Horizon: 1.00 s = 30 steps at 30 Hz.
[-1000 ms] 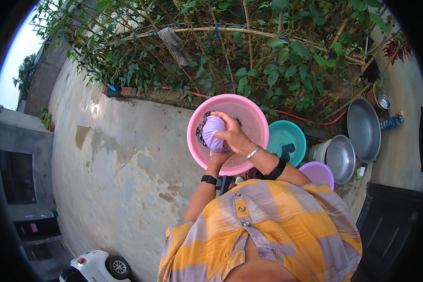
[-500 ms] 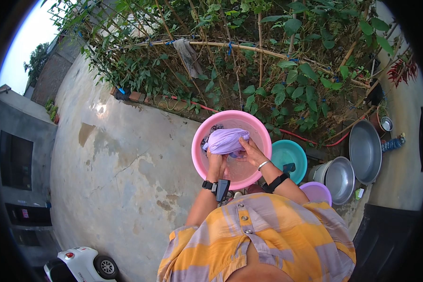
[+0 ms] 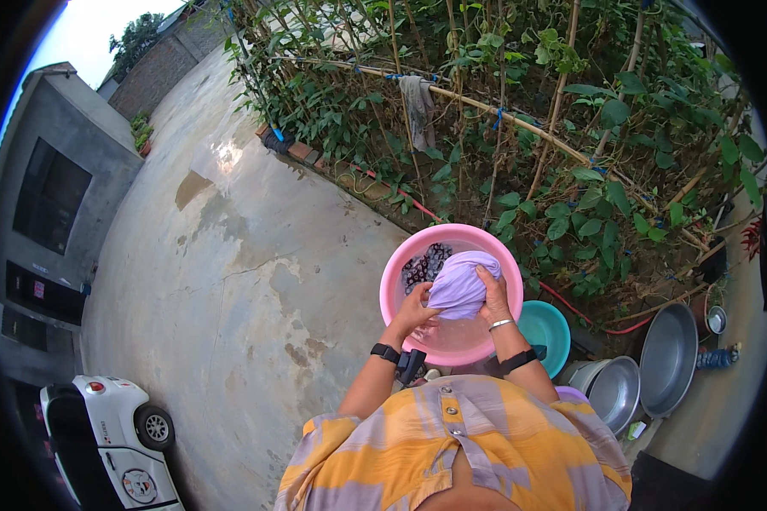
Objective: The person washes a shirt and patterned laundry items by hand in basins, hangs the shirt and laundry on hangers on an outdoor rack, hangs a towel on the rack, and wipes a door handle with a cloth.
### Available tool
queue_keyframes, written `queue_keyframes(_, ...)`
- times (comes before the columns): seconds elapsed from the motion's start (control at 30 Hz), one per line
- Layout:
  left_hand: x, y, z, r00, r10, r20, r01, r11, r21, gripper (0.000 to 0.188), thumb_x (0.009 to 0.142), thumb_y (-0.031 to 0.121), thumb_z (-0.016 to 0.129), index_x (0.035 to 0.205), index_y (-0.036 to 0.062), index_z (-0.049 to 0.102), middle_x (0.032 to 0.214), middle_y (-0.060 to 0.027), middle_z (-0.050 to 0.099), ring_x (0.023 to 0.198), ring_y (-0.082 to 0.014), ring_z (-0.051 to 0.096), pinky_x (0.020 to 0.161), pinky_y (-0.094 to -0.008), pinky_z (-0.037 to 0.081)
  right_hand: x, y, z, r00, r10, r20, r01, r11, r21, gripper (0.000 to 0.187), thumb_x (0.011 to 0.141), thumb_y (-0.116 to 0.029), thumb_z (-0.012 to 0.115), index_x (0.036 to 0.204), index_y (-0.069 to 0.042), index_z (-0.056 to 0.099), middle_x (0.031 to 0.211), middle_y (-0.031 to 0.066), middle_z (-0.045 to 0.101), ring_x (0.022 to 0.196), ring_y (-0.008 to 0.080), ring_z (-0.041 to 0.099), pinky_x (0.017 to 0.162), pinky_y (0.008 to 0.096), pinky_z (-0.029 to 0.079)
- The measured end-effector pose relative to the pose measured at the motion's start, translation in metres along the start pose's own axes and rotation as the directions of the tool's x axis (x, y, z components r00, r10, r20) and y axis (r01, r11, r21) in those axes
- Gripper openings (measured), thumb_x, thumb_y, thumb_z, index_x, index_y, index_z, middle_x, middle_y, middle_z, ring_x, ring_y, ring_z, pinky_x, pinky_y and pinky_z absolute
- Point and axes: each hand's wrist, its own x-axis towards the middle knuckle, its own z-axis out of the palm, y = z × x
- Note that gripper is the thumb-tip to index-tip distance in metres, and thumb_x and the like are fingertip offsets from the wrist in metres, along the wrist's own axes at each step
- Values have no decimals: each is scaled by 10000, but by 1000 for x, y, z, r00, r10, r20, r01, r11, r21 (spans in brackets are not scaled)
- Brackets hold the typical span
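A wet lilac cloth is bunched between my two hands, over a large pink basin. My left hand grips its near left side, fingers closed on the fabric. On the right, my right hand is wrapped around the other side with the thumb on top. Water stands in the basin below. A dark patterned cloth with pale spots lies in the water at the far left of the basin, apart from my hands.
Right of the pink basin stands a teal basin, then metal basins and a large metal pan. Bean-like plants on bamboo poles border the far side. A white toy car is at lower left on the concrete floor.
The view has turned, so the basin sits lower and further right. The lilac cloth has been turned into a rounder bunch, and more of the patterned cloth shows. Both hands keep hold.
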Motion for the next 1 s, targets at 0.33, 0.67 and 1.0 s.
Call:
queue_keyframes(0.33, -15, 4, 30, 955, -4, 298, 236, 622, -747, 806, 715, 709, 417, 1298, 156, 347, 1323, -78, 367, 1195, -215, 370, 969, -461, 304, -69, -5, 45, 851, -217, 477, 498, 623, -604, 412, 632, -31, 696, 1012, 6, 541, 949, 58, 578, 882, 162, 548, 815, 285, 421)
queue_keyframes(0.67, -37, 41, 43, 955, 257, 149, 46, 369, -928, 542, 824, 535, 428, 1145, 105, 504, 1098, -80, 558, 899, -203, 582, 810, -378, 461, -37, -7, 21, 933, 83, 351, 114, 856, -505, 501, 826, -296, 564, 1169, 39, 418, 1119, 116, 493, 1001, 189, 482, 865, 313, 379)
queue_keyframes(1.0, 7, -1, 60, 817, -54, -575, -410, 647, -643, 313, 823, 216, 545, 1043, -6, 548, 941, -64, 593, 825, -122, 559, 709, -256, 456, -51, 4, 21, 835, -239, 496, 551, 372, -747, 667, 790, -368, 592, 1263, 15, 320, 1230, 212, 409, 1132, 302, 410, 951, 367, 307)
